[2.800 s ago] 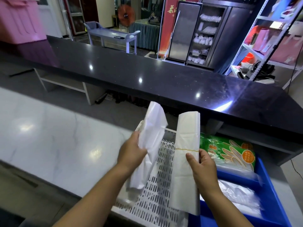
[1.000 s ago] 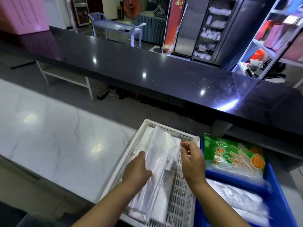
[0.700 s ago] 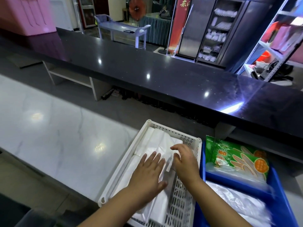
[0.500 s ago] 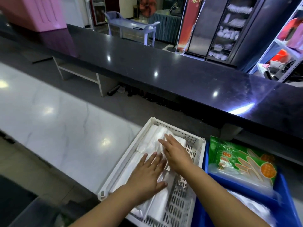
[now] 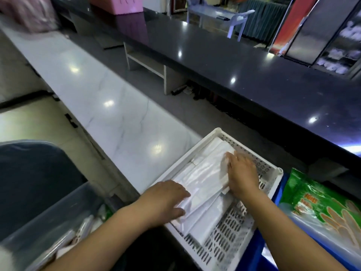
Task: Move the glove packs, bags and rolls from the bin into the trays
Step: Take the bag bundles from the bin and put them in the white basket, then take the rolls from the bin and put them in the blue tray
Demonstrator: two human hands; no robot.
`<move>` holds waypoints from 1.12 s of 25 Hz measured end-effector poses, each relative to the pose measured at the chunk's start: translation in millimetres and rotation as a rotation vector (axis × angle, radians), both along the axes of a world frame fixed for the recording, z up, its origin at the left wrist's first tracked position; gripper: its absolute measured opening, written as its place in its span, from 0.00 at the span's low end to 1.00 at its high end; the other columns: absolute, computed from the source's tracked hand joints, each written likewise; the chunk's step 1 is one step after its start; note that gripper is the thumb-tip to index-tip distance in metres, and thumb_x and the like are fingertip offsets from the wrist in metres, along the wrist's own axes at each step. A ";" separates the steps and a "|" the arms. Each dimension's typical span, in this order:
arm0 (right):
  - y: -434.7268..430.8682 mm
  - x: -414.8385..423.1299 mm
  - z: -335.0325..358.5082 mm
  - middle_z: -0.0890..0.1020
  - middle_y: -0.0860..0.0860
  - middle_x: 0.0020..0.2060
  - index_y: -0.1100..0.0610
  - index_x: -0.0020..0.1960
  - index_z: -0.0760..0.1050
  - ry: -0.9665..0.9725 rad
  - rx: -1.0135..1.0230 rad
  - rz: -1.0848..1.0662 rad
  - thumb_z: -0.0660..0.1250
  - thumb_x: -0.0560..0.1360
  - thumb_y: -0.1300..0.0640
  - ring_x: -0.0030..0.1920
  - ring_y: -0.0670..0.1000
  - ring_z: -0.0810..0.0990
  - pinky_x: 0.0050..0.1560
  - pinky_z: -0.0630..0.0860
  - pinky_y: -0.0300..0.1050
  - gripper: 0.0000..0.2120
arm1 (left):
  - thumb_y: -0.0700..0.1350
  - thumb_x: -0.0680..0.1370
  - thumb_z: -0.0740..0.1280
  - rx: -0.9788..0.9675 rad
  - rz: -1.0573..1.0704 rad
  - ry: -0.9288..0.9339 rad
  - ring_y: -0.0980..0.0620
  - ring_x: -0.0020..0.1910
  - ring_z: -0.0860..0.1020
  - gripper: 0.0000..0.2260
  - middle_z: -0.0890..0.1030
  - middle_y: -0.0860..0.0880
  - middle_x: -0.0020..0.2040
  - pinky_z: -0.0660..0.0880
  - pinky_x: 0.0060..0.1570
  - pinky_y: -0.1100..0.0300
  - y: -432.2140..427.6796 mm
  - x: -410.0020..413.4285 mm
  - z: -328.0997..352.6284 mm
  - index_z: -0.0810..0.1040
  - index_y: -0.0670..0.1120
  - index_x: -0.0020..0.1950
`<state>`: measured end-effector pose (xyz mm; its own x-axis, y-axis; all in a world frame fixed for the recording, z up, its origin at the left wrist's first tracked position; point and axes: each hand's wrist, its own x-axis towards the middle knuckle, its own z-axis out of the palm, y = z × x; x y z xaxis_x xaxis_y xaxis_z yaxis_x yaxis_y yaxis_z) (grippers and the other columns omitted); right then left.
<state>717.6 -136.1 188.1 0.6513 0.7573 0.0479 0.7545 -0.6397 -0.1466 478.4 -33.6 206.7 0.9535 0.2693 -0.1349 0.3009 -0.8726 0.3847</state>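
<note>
A white slotted tray (image 5: 226,249) sits on the counter at lower centre and holds a stack of white plastic bags (image 5: 205,178). My left hand (image 5: 166,198) lies flat on the near end of the bags, fingers extended. My right hand (image 5: 241,171) presses on the far right side of the stack with straight fingers. Right of the tray, a blue tray (image 5: 252,259) carries a green glove pack (image 5: 320,208) over clear plastic packs. A grey translucent bin (image 5: 48,218) at lower left shows a few packs inside.
A white marble counter (image 5: 101,98) stretches away to the left of the tray. A black raised countertop (image 5: 234,61) runs across behind it. A pink box (image 5: 117,4) stands on its far left end. Shelving and a cabinet stand at the far right.
Both hands lowered the white bags from the air into the white tray and flattened them. The view has since swung left, bringing the grey bin into sight; my left hand slid toward the near end.
</note>
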 end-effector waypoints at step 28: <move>147.6 -511.1 -170.3 0.84 0.51 0.50 0.47 0.53 0.79 0.623 -0.469 0.516 0.63 0.74 0.55 0.48 0.52 0.81 0.40 0.71 0.42 0.10 | 0.49 0.75 0.65 -0.357 1.022 0.122 0.51 0.48 0.79 0.11 0.83 0.52 0.52 0.75 0.45 0.57 117.9 -533.8 -141.8 0.78 0.54 0.57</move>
<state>206.6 11.4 17.8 0.0344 0.8136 -0.5804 0.8340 -0.3434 -0.4319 -55.4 84.3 64.8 0.2763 0.8540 -0.4409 0.8741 -0.0327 0.4846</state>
